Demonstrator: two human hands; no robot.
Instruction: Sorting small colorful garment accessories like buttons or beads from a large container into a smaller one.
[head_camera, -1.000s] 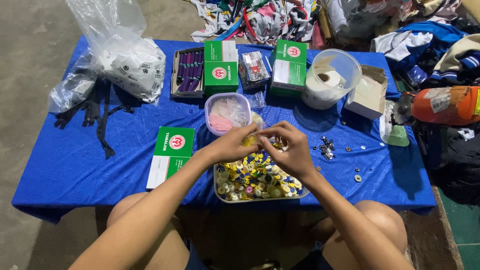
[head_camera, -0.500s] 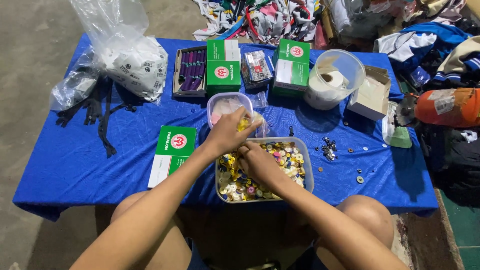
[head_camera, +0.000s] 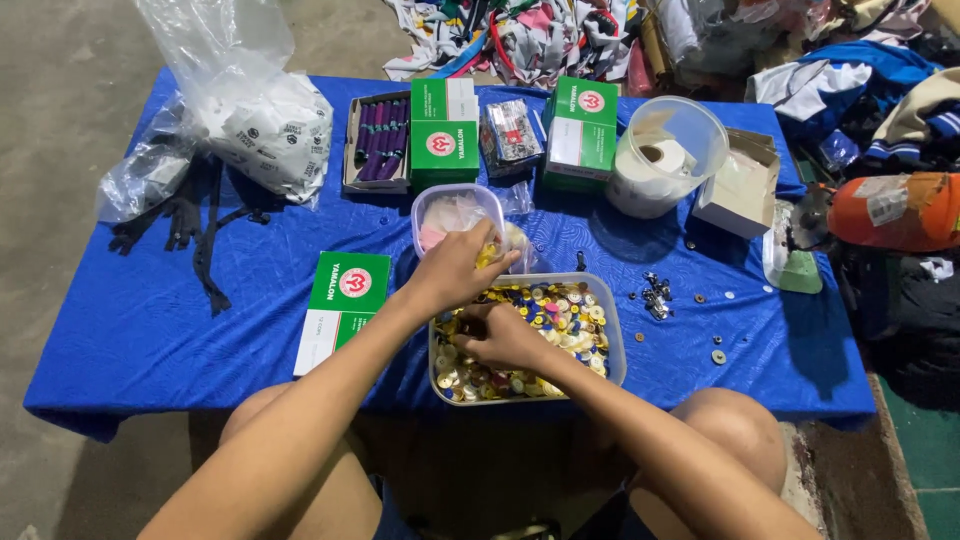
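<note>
Buttons (head_camera: 560, 310) fill the tray (head_camera: 612, 340) at centre frame, my right hand (head_camera: 500, 338) digging in clenched, my left hand (head_camera: 455, 268) pinching something I can't identify by the tub (head_camera: 445, 215) — sorting looks barely dented.

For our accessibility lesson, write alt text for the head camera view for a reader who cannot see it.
Seen from above, a seated person's right hand digs into a clear tray of mixed coloured buttons on a blue-covered table, while the left hand reaches over a small clear tub. Green and white boxes, a plastic bag and black zippers lie around.
</note>
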